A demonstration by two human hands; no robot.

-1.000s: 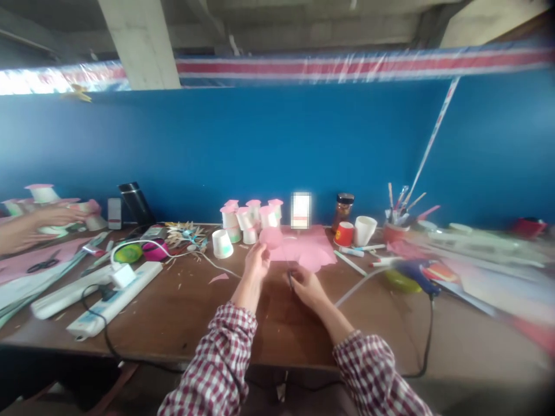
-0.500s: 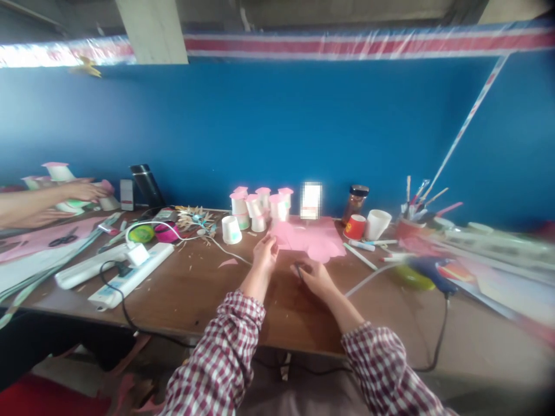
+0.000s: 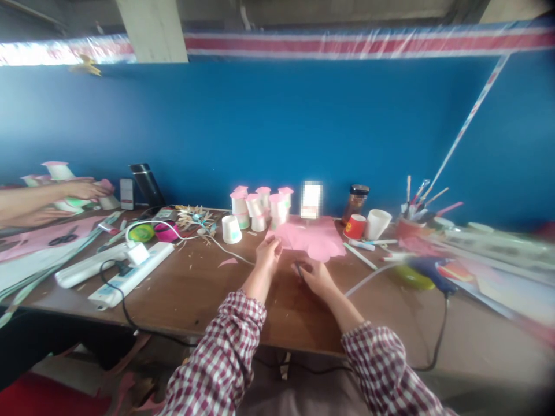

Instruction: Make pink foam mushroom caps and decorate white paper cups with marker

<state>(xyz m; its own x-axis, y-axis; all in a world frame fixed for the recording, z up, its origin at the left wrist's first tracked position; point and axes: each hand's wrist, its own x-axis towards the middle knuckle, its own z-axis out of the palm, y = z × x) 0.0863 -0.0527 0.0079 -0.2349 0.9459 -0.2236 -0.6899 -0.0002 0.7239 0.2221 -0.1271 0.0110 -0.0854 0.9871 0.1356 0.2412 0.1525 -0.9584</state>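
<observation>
Just in front of the cup stacks, my left hand (image 3: 268,254) is pinched closed at the left edge of the pink paper (image 3: 318,238), whose front edge is wavy. Exactly how much paper lies between the fingertips is hard to see. To its right, my right hand (image 3: 318,278) is closed around a small dark thing (image 3: 299,270), mostly hidden by the fingers. Behind my left hand stand several white paper cups with pink tops (image 3: 278,209), some stacked. A single upside-down white cup (image 3: 231,229) is left of them.
Power strips (image 3: 132,274) with cables lie left, near wood shavings (image 3: 197,218). A red cup (image 3: 355,226), a white cup (image 3: 377,224), a lidded jar (image 3: 355,202) and a blue glue gun (image 3: 431,271) are right. At far left, another person's hands (image 3: 82,189) hold cups.
My left hand has shifted slightly to the right along the pink paper. My right hand stays almost where it was, and the cups have not moved.
</observation>
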